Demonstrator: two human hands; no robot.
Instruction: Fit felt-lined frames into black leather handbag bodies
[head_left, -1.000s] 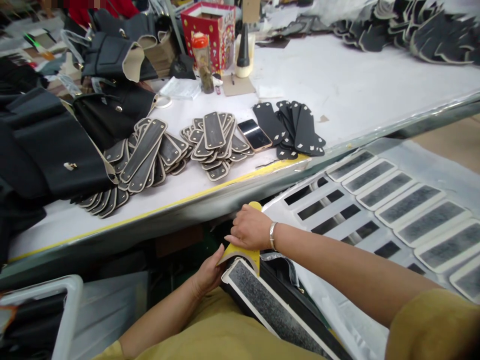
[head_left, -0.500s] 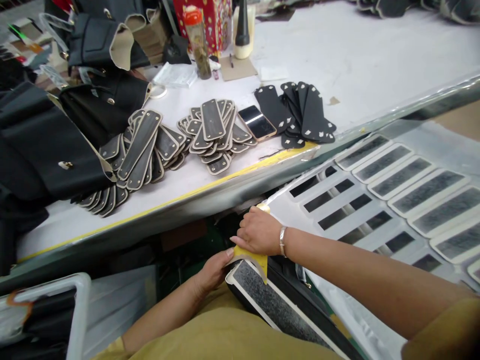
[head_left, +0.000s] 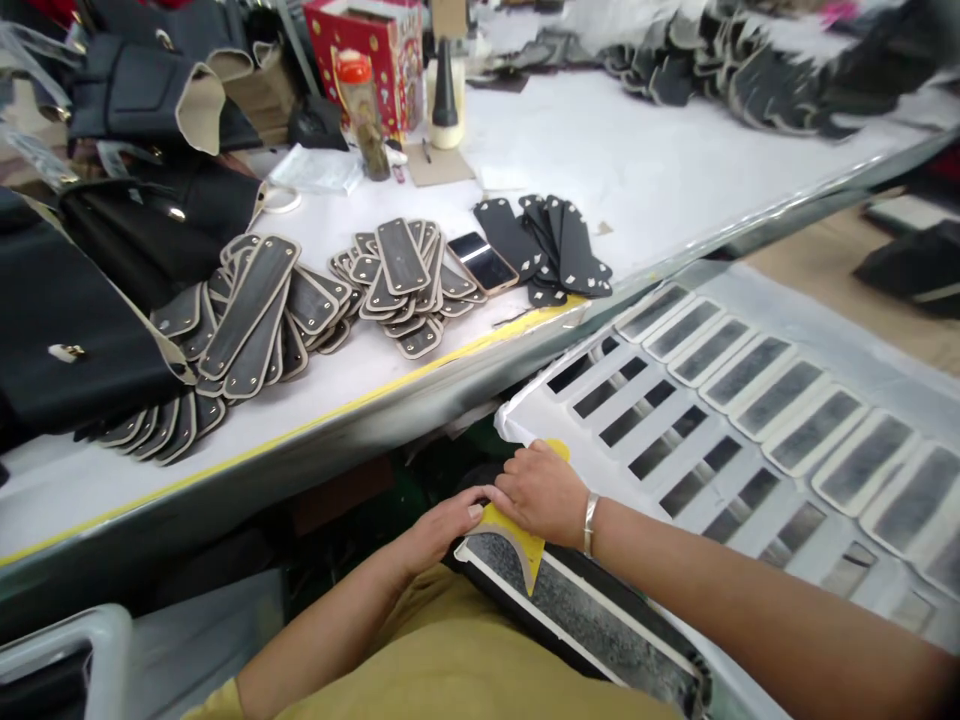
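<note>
My right hand [head_left: 545, 495] is closed around a flat yellow tool [head_left: 525, 560] with a curved, concave lower edge. That edge rests over the upper end of a long grey speckled panel [head_left: 585, 610] with off-white borders, set in a black leather piece [head_left: 487, 600] that lies slantwise against my front. At the panel's upper end, my left hand [head_left: 442, 525] grips the black piece, its thumb near the yellow tool. The left fingertips are partly hidden. Whether the yellow tool touches the panel all along its edge, I cannot tell.
On the right, a pale slotted rack [head_left: 637, 450] carries a row of grey panels [head_left: 787, 400]. The white table [head_left: 360, 400] holds stacked riveted straps [head_left: 251, 310], black strips [head_left: 562, 245], a phone [head_left: 484, 265], black bags [head_left: 75, 310] and a red-lidded bottle [head_left: 364, 120]. A white-rimmed bin [head_left: 112, 640] stands lower left.
The view has swung to the right, bringing more of the rack and far table in. My right hand and the yellow tool have shifted slightly down and right; both hands keep their grip.
</note>
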